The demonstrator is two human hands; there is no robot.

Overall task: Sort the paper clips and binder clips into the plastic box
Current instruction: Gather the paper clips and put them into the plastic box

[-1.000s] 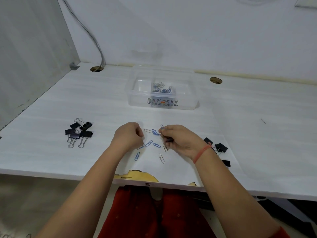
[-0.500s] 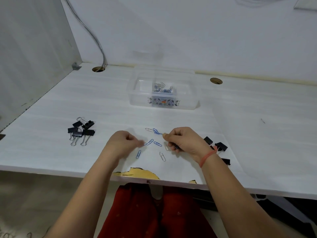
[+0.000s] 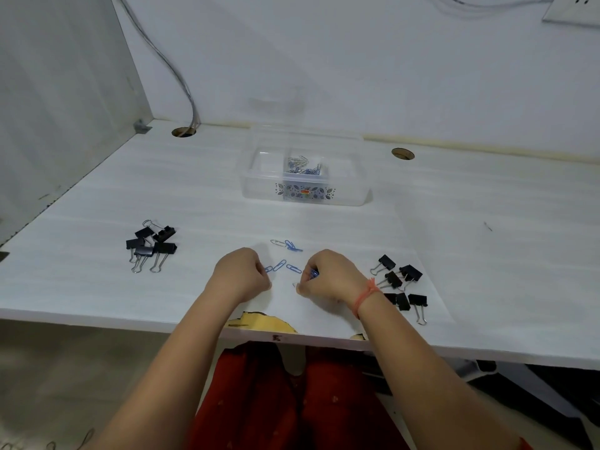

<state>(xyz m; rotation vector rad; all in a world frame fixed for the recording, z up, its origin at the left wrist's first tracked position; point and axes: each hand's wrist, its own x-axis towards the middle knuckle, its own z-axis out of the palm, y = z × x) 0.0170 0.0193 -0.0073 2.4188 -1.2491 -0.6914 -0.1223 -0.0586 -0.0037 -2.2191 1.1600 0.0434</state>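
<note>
Only partly sorted: paper clips going in, binder clips waiting

Loose paper clips (image 3: 280, 265) are lying on the worktop (image 3: 487, 254) between the hands, near its front edge. The right hand (image 3: 328, 277) is pinching a few blue ones. The left hand (image 3: 242, 274) is curling beside another clip; whether it is holding anything I cannot tell. Farther back, a small heap of clips (image 3: 303, 165) is sitting in one compartment of the clear plastic box (image 3: 259, 190). Black binder clips are waiting outside it, one group to the left (image 3: 151, 245) and one to the right (image 3: 401, 284), so most of the sorting seems left.

Blue paper clips (image 3: 280, 265), black binder clips (image 3: 152, 243), clear box (image 3: 304, 170) w/ floral band.
</note>
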